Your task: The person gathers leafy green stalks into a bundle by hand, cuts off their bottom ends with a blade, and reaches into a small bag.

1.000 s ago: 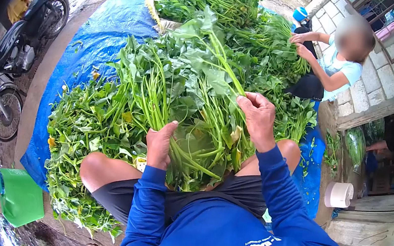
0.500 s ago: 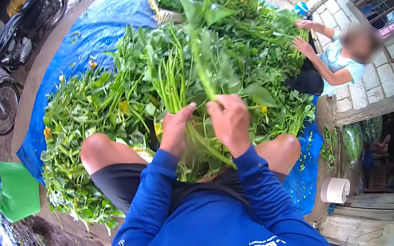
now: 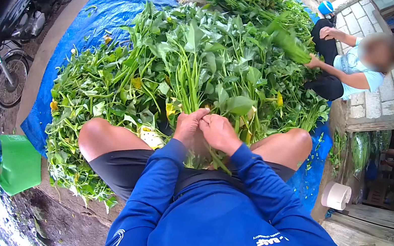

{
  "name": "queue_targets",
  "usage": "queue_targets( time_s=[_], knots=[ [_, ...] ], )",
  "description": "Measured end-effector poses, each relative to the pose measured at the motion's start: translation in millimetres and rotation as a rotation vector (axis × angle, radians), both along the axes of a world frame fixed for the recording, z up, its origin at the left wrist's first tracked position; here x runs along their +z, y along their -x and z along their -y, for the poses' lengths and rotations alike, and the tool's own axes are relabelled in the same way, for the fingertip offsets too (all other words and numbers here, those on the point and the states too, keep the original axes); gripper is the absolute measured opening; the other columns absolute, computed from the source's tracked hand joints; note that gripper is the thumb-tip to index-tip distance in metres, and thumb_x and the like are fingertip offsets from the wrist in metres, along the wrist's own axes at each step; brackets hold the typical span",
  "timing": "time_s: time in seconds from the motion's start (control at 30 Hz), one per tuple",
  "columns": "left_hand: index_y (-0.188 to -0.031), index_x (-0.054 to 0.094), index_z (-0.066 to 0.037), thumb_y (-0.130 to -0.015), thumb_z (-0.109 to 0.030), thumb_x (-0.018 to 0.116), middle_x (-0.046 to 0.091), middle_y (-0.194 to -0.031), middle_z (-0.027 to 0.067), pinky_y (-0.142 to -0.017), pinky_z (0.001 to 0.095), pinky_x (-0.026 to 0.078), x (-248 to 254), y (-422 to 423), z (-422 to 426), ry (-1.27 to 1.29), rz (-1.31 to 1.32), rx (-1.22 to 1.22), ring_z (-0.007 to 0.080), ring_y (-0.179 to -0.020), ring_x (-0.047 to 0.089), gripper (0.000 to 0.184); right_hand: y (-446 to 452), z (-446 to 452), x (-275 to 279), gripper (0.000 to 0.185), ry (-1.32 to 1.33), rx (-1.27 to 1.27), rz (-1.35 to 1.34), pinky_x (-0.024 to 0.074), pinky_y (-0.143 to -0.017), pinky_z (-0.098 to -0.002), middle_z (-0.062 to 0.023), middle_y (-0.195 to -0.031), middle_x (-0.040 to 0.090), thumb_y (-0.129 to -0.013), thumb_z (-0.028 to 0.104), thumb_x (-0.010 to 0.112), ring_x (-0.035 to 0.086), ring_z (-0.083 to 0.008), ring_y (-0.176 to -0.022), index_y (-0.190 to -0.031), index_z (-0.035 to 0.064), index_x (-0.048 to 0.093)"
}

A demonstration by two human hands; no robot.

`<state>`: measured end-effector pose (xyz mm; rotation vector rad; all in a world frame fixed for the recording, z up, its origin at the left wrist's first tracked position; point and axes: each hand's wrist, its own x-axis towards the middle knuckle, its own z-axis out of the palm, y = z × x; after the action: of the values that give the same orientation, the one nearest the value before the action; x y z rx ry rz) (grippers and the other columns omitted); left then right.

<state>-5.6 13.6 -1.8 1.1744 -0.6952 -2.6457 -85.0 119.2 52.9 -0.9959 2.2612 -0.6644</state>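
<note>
A blue sheet point(image 3: 115, 6) covered the ground, with a motorbike point(image 3: 32, 14) beyond its left edge, a green bin point(image 3: 17, 166) near its lower left corner and a block wall point(image 3: 391, 86) at the right. A heap of leafy greens point(image 3: 102, 73) lay on the sheet, in front of the bent knees point(image 3: 96, 134).

Viewing remotely, I noted the hand positions. The left hand point(image 3: 189, 128) was closed around a bunch of stems point(image 3: 188, 81), which rose from the grip against the front of the heap, leaves pointing away from the body. The right hand point(image 3: 221, 133) was curled with its fingertips at the left thumb; I could not tell whether it gripped anything.

For sound handling, I judged that the left grip needed to stay firm but not crushing, low on the stems. Stems were best fed in singly beside the thumb, leaf ends aligned; a slack grip risked splaying the bunch.

Across the heap, a co-worker point(image 3: 352, 70) held another bunch point(image 3: 290, 45), blurred.
</note>
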Motion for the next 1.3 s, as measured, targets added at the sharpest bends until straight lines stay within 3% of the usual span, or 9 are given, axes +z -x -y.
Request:
queue_targets(
  time_s=[0.13,0.27,0.4,0.5,0.63,0.8,0.93,1.03,1.3],
  knots=[
    [-0.105,0.073,0.000,-0.094,-0.008,0.077,0.076,-0.090,0.0085,-0.068,0.0351,0.058,10,10,1,0.103,-0.107,0.142,0.0183,-0.074,0.072,0.013,20,26,54,0.028,0.003,0.033,-0.315,0.0575,-0.089,-0.0495,-0.0213,-0.098,0.073,-0.080,0.026,0.079,0.072,-0.0422,-0.096,-0.097,0.0035,0.078],
    [-0.113,0.069,-0.002,-0.091,-0.010,0.082,0.073,-0.094,0.0044,-0.069,0.0337,0.056,-8,9,25,0.156,-0.062,0.144,0.0147,-0.078,0.068,0.027,45,65,78,0.025,-0.226,0.074,-0.109,0.0576,-0.088,-0.0552,-0.0272,-0.108,0.077,-0.085,0.019,0.068,0.074,-0.0465,-0.104,-0.101,0.0010,0.075],
    [-0.104,0.068,-0.003,-0.086,-0.015,0.087,0.067,-0.086,0.0016,-0.065,0.0348,0.054,-3,1,24,0.406,0.054,0.131,0.0147,-0.072,0.063,0.029,62,91,78,0.022,-0.034,-0.001,-0.278,0.0583,-0.087,-0.0518,-0.0238,-0.103,0.078,-0.093,0.022,0.065,0.075,-0.0432,-0.098,-0.107,0.0072,0.074],
    [-0.118,0.067,-0.001,-0.084,-0.015,0.090,0.070,-0.094,0.0035,-0.073,0.0347,0.052,4,2,18,0.365,0.082,0.090,0.0157,-0.078,0.061,0.044,76,117,31,0.027,0.368,0.163,-0.372,0.0595,-0.088,-0.0524,-0.0233,-0.108,0.078,-0.097,0.022,0.063,0.075,-0.0450,-0.099,-0.117,0.0096,0.075],
    [-0.113,0.070,-0.002,-0.086,-0.012,0.088,0.072,-0.092,0.0046,-0.067,0.0338,0.056,-20,4,20,0.508,0.125,0.098,0.0157,-0.073,0.067,0.034,91,119,24,0.025,-0.039,-0.030,-0.383,0.0616,-0.092,-0.0540,-0.0246,-0.101,0.080,-0.090,0.025,0.068,0.076,-0.0457,-0.096,-0.101,0.0084,0.083],
    [-0.119,0.069,-0.001,-0.087,-0.012,0.088,0.074,-0.098,0.0067,-0.068,0.0344,0.057,-15,2,16,0.478,0.144,0.070,0.0166,-0.075,0.069,0.039,100,135,-4,0.029,0.119,-0.169,-0.190,0.0611,-0.094,-0.0497,-0.0295,-0.103,0.078,-0.087,0.024,0.068,0.077,-0.0469,-0.098,-0.095,0.0000,0.083],
    [-0.124,0.065,0.001,-0.086,-0.015,0.090,0.074,-0.104,0.0082,-0.073,0.0350,0.058,-11,1,14,0.561,0.152,0.064,0.0172,-0.082,0.069,0.048,109,153,-4,0.030,-0.084,-0.272,-0.091,0.0618,-0.076,-0.0399,-0.0175,-0.083,0.080,-0.085,0.031,0.085,0.078,-0.0287,-0.075,-0.088,0.0014,0.082],
    [-0.126,0.064,0.002,-0.085,-0.018,0.092,0.074,-0.110,0.0095,-0.077,0.0345,0.058,12,-3,12,0.588,0.160,0.066,0.0173,-0.088,0.070,0.054,121,157,-17,0.036,-0.037,-0.148,0.067,0.0612,-0.095,-0.0461,-0.0286,-0.102,0.079,-0.083,0.031,0.075,0.078,-0.0436,-0.101,-0.093,-0.0028,0.082],
    [-0.125,0.066,0.002,-0.082,-0.018,0.094,0.076,-0.108,0.0083,-0.080,0.0341,0.058,15,-1,11,0.629,0.176,0.041,0.0168,-0.088,0.070,0.055,79,121,-1,0.032,0.231,-0.510,-0.159,0.0580,-0.094,-0.0508,-0.0281,-0.107,0.077,-0.090,0.027,0.069,0.074,-0.0457,-0.102,-0.108,0.0001,0.069]
  ],
)
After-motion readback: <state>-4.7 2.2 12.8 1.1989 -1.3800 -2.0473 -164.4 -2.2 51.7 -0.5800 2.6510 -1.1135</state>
